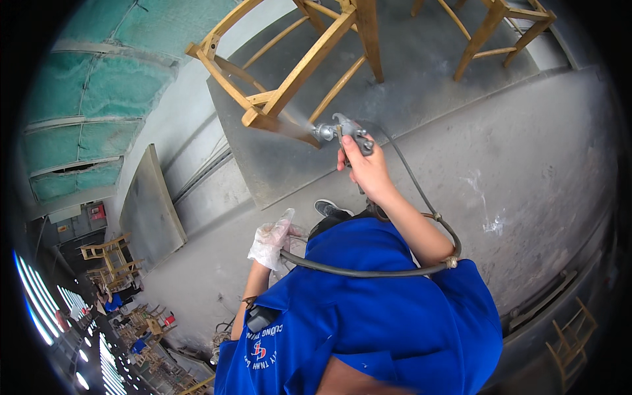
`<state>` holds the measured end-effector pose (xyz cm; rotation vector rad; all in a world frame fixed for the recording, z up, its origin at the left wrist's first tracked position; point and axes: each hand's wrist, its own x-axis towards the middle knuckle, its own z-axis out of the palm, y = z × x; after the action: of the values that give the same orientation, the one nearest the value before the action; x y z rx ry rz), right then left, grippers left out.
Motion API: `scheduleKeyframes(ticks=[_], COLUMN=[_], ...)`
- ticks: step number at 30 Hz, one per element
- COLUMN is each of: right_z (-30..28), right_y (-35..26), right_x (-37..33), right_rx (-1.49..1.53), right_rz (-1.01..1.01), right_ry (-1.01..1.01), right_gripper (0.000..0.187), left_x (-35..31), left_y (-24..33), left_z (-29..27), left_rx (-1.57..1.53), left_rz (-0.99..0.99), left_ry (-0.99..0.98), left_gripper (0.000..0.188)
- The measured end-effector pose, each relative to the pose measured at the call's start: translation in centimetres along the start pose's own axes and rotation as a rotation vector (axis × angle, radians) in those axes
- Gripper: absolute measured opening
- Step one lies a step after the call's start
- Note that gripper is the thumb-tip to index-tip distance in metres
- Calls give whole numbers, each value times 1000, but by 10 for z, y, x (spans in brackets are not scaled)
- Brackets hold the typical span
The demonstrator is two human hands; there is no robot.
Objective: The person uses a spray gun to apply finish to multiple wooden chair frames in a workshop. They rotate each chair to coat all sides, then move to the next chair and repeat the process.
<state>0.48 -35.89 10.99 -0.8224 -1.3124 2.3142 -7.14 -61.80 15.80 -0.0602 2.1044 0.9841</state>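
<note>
My right hand (365, 164) is wrapped round a metal spray gun (345, 131). Pale mist leaves its nozzle toward the lower end of a light-wood chair frame (289, 85), which the gun does not touch. A dark hose (368, 271) loops across my blue shirt and round my right arm, tied in places with cord. Lower and to the left, my left hand (271, 240), in a thin clear plastic glove, is closed round the hose near its left end; the loose glove partly hides the fingers.
A second wooden chair (490, 39) stands at the upper right, on the same grey panel (263, 164). Another panel (155, 204) leans at the left. Stacked chairs (112, 260) and people in blue appear far left. A wooden frame (571, 345) is at the lower right.
</note>
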Motion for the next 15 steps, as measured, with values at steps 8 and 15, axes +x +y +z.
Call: scheduleKeyframes(ticks=[8, 15], right_z=[-51, -69], right_y=[156, 129], right_x=[83, 76], right_rx=[-126, -258], right_rz=[135, 103], right_ry=[183, 118], right_gripper=[50, 51], left_x=[2, -4], left_y=[-23, -9], left_z=[-9, -5], left_rx=[-24, 16], left_rz=[-14, -174], left_ry=[96, 107], left_gripper=[52, 52])
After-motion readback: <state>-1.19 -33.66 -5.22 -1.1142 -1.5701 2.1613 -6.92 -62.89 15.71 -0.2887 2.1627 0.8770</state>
